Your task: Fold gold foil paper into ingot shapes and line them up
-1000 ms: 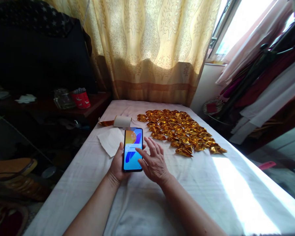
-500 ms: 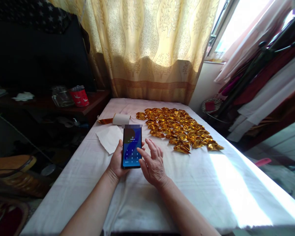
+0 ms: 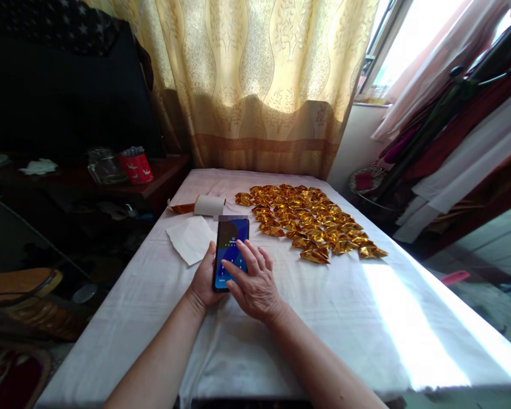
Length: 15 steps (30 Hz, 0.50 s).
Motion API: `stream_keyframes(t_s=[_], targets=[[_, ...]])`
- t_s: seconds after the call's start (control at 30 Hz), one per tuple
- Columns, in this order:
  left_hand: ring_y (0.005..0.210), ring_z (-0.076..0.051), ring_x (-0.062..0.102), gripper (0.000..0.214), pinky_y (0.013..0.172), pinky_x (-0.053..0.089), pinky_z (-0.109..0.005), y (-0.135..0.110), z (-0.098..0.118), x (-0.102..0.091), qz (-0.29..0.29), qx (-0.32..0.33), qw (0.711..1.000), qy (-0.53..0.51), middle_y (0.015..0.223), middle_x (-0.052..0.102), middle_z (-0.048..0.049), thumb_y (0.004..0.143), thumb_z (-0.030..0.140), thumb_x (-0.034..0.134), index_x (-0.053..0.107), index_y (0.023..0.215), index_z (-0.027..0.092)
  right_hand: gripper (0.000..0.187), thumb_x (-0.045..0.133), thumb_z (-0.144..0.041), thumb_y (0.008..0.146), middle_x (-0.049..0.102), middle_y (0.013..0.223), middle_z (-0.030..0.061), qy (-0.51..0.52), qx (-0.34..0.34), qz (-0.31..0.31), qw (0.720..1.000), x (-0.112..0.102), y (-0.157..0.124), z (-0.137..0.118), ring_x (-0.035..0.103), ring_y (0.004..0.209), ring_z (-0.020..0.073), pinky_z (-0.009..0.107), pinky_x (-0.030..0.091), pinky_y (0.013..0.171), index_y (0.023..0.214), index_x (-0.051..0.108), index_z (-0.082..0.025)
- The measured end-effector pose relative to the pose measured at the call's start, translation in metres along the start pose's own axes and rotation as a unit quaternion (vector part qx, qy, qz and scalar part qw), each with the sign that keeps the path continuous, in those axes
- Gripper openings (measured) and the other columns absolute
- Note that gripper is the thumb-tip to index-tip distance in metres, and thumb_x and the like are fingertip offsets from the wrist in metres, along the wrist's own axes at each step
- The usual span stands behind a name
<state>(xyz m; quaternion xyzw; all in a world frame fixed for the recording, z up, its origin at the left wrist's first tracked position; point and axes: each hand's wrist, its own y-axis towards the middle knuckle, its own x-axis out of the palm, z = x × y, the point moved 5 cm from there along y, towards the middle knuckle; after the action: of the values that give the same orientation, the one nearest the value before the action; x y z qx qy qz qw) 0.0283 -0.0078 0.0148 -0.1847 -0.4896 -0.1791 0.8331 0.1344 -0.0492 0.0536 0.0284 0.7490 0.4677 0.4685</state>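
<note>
A dark smartphone [image 3: 226,250] with a number keypad lit on its blue screen is held upright over the table. My left hand [image 3: 204,279] grips it from the left side and from behind. Over the lower right of the screen lies my right hand [image 3: 255,281], its fingers spread and holding nothing; the index fingertip is on or just above the keypad's left side. Beyond the phone to the left is a sheet of white paper [image 3: 189,241], with a white roll [image 3: 210,205] behind it and a strip of gold foil [image 3: 182,209] beside the roll.
Many folded gold foil pieces [image 3: 306,216] lie in rows on the white tablecloth [image 3: 332,318]. At left, a dark cabinet bears a glass jar [image 3: 106,166] and a red container [image 3: 137,166]. A patterned curtain [image 3: 259,68] hangs behind; clothes [image 3: 455,147] hang at right.
My right hand has moved left across the phone, its index finger going from the keypad's right side to its left. The phone has shifted slightly right, still in my left hand.
</note>
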Motion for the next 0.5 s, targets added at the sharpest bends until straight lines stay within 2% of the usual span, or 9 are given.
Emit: stream_keyframes(t_s=[0.23,0.5], targets=[[0.106,-0.028,0.07,0.065,0.102,0.049,-0.042,-0.0001,0.0012,-0.0073,-0.011,-0.004,1.0,-0.024,0.108,0.075,-0.0172,0.099,0.058,0.034,0.062,0.128,0.007,0.029,0.054,-0.037,0.095,0.04,0.154,0.007,0.007,0.0,0.062,0.998,-0.0076,-0.0026,0.0038,0.038,0.141,0.0275,0.046,0.024,0.115,0.12,0.067,-0.032],[0.106,-0.03,0.069,0.066,0.102,0.048,-0.045,-0.0004,0.0012,-0.0076,-0.052,-0.013,0.998,-0.025,0.105,0.075,-0.0172,0.098,0.06,0.035,0.063,0.126,0.007,0.027,0.05,-0.03,0.096,0.043,0.151,0.0084,0.016,0.004,0.073,0.997,-0.0098,-0.0025,0.0071,0.039,0.14,0.0263,0.046,0.025,0.115,0.116,0.068,-0.03]])
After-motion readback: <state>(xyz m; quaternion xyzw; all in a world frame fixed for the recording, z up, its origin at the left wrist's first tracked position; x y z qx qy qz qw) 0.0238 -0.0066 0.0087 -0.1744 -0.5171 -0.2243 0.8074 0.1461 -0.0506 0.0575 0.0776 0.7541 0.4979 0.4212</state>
